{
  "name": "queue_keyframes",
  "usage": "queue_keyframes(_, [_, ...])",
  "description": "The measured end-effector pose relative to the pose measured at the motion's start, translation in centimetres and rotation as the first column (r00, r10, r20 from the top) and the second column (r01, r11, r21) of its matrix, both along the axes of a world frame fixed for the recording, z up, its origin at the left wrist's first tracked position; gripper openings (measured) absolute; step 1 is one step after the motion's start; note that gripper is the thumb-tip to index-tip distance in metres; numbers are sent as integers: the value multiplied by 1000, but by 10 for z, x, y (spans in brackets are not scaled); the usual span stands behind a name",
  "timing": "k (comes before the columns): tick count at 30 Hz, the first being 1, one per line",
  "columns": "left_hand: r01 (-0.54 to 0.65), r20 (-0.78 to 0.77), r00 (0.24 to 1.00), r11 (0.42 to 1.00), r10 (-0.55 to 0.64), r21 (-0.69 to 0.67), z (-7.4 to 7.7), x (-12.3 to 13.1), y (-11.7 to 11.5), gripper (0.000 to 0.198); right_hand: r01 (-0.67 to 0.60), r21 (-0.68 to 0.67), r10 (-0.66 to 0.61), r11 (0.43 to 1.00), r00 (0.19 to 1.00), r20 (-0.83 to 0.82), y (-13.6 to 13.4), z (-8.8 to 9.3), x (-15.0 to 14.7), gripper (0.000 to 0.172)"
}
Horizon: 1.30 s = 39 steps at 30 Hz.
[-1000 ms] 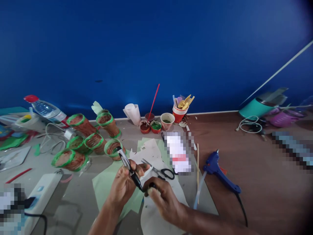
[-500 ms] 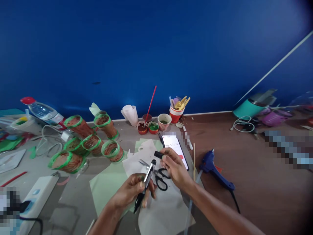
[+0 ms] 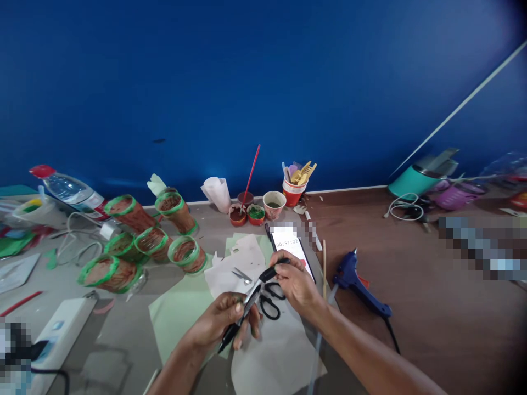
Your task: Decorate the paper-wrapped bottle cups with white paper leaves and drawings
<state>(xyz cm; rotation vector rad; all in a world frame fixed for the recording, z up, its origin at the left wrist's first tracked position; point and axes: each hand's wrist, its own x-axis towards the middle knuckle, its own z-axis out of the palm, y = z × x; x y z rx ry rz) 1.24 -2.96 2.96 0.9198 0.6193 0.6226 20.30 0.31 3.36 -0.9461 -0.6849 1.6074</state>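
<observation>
My left hand (image 3: 224, 318) is closed around a silver and black marker (image 3: 252, 297) that slants up to the right. Its black lower end points down toward the paper. Between the fingers of my right hand (image 3: 297, 282) is a black marker cap (image 3: 269, 274), which meets the marker's upper end; whether it is fully on I cannot tell. Beneath the hands, scissors (image 3: 270, 308) with black handles lie on white paper (image 3: 267, 351), partly covered by the marker. A pale green sheet (image 3: 177, 312) shows under the left side. A phone (image 3: 284, 236) with a timer lies just behind my right hand.
Several brown cylinders with green rims, such as this one (image 3: 188, 254), stand at left near a bottle (image 3: 69, 189). Paint cups (image 3: 256, 215) and a utensil cup (image 3: 294, 195) line the blue wall. A blue glue gun (image 3: 362, 285) lies right, a power strip (image 3: 63, 329) left.
My right hand has brought the black cap against the upper end of the marker; before, they were apart. The marker has tilted further to the right. The whole view has shifted slightly.
</observation>
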Motion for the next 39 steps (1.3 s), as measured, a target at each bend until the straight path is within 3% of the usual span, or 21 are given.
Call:
queue_keyframes(9, [39,21,999,998,-38,-52,1,6,-3,49,-214,114,195,970,968,160,5,-8,7,7])
queue_keyframes(15, [-31,23,999,999,31,-30,-5,9,-4,47,-218,167,174,961,954,246,5,-1,5,15])
queue_keyframes(20, [-39,38,998,995,42,-90,-4,11,-5,46,-230,175,163,957,930,331,4,6,6,20])
queue_keyframes(23, [9,77,997,991,1,-134,-4,12,-4,45,-238,131,193,962,938,286,5,5,7,21])
queue_keyframes(26, [43,116,993,990,-27,-134,-8,13,-2,45,-236,65,231,970,970,70,2,3,4,29])
queue_keyframes(29, [-1,164,986,993,21,-121,-13,14,-1,46,-408,61,412,911,907,-91,-7,2,-4,44])
queue_keyframes(31, [10,164,987,996,5,-89,-13,14,-2,49,-555,72,559,829,827,-60,-12,1,-8,44])
queue_keyframes(33, [21,99,995,1000,-20,-10,-10,12,-2,55,-598,73,600,798,800,-12,-14,0,-8,36])
queue_keyframes(35, [-78,-3,997,992,78,97,-6,5,0,59,-509,93,514,856,857,-43,-12,-1,-5,32])
queue_keyframes(36, [-208,-37,976,968,215,143,-4,0,3,57,-433,107,441,895,894,-77,-10,-1,-2,32])
queue_keyframes(37, [-359,-46,927,915,373,185,-2,-6,6,55,-353,120,365,928,925,-107,-7,0,1,32])
queue_keyframes(39, [-576,-95,764,740,639,348,0,-18,14,43,-214,150,234,965,964,-130,-3,1,5,34])
